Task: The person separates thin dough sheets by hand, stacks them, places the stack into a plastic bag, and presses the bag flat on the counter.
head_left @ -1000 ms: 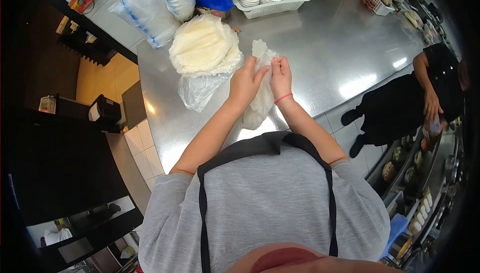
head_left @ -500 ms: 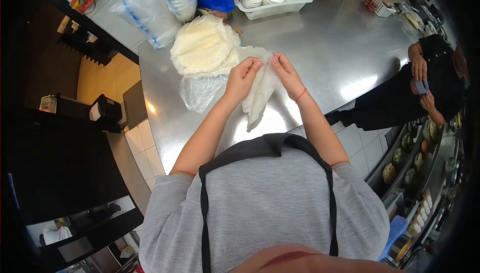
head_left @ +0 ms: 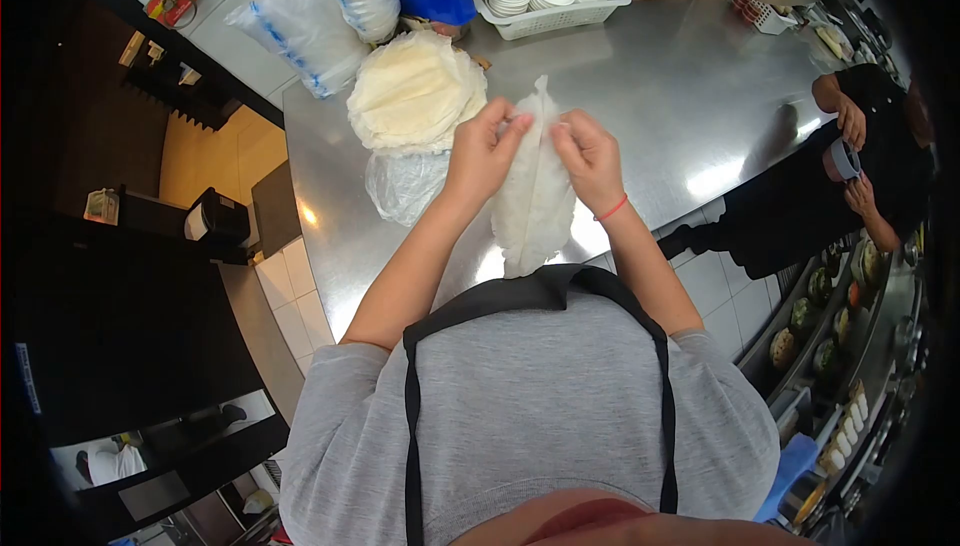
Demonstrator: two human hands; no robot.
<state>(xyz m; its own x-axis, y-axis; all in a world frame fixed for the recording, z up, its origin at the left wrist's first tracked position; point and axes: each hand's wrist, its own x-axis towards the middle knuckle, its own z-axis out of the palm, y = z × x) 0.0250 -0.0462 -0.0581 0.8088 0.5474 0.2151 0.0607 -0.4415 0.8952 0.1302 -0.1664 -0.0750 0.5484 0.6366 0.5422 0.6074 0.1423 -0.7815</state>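
A thin, whitish pastry sheet (head_left: 535,196) hangs lengthwise between my hands over the steel table, with a crease down its middle. My left hand (head_left: 487,146) pinches its left side near the top between thumb and fingers. On the opposite side, my right hand (head_left: 592,154), with a red band at the wrist, pinches the other edge. To the left of my left hand lies a stack of round, cream-coloured thin sheets (head_left: 415,91). Crumpled clear plastic (head_left: 405,186) pokes out from beneath that stack.
At the back of the steel table (head_left: 660,86) stand a white basket (head_left: 560,21) of small bowls, a blue tape dispenser (head_left: 440,1) and plastic-wrapped packs (head_left: 300,31). A co-worker in black (head_left: 800,186) holds a small container at the right, near food trays (head_left: 820,316).
The sheet, bunched and folded before, is now spread longer and nearer my body. My hands have moved slightly apart. The co-worker's container has tilted.
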